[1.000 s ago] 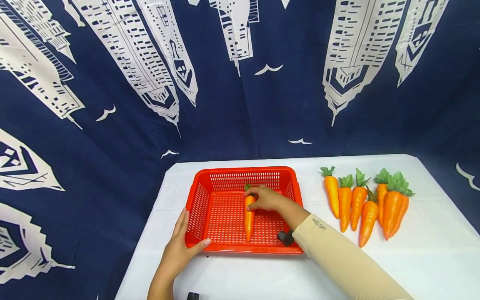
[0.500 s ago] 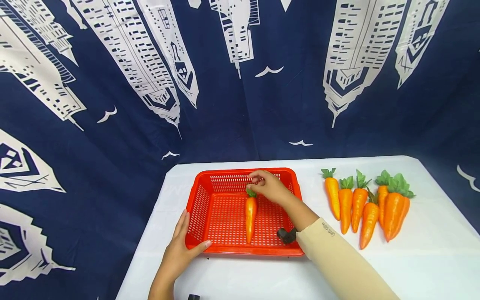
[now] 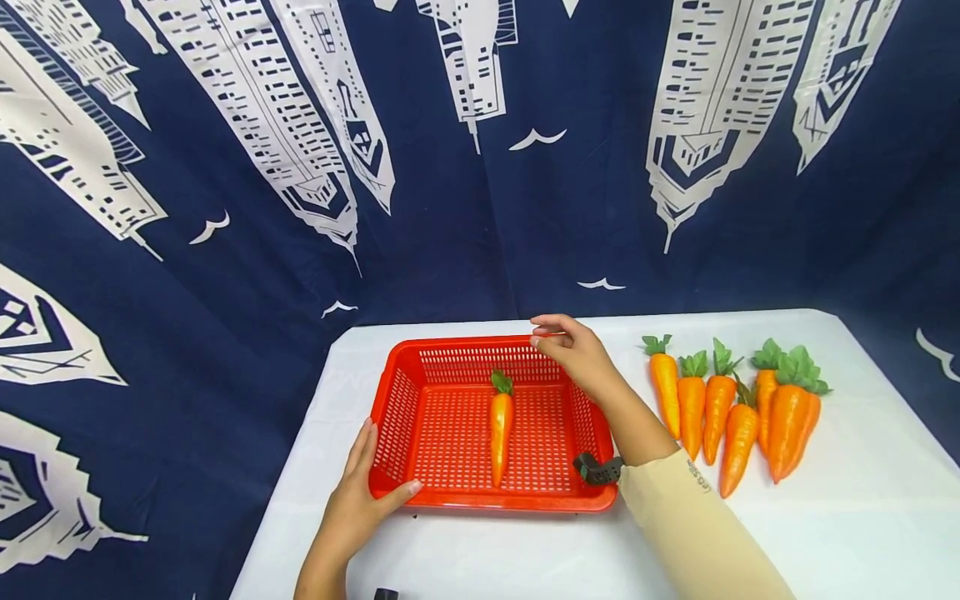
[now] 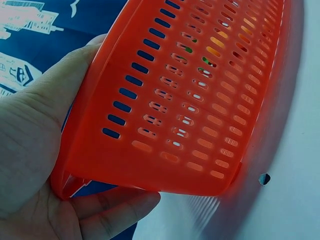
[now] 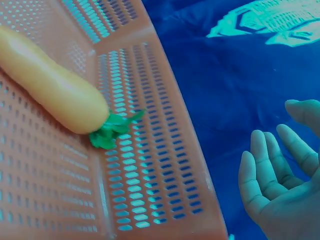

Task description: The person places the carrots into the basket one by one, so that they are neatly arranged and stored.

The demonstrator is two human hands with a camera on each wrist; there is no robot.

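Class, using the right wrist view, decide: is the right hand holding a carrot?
No, the right hand holds nothing, and the carrot lies apart from it in the red basket.

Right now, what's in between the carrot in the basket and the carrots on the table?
In the head view: the basket's right wall, the right forearm and its black wrist camera.

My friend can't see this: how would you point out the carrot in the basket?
On the white table sits a red basket. Inside lies one orange carrot, its green leaves at the far end. Only this carrot is inside; the others lie right of the basket.
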